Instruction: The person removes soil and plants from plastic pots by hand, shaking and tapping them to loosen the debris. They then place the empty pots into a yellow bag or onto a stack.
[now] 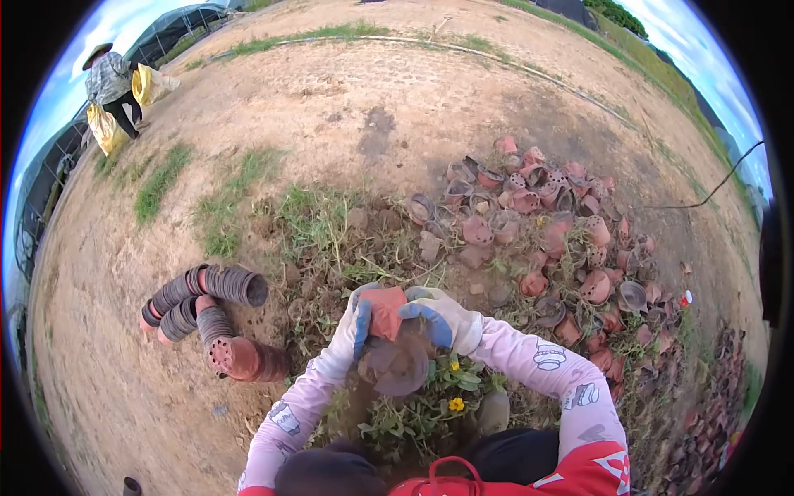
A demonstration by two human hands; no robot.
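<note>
Both hands wear pale gloves with blue on the fingers. My left hand grips the left side of a reddish plastic pot. On the pot's right side, my right hand has its fingers closed round the rim. A dark, soil-stained round pot is just below the reddish one, close to both hands; whether the two touch is unclear. Beneath are green plants with yellow flowers.
Stacked dark and reddish pots lie on the ground at left. A heap of loose reddish pots spreads at right. Weeds and soil clumps are ahead. A person carrying yellow sacks is at far upper left.
</note>
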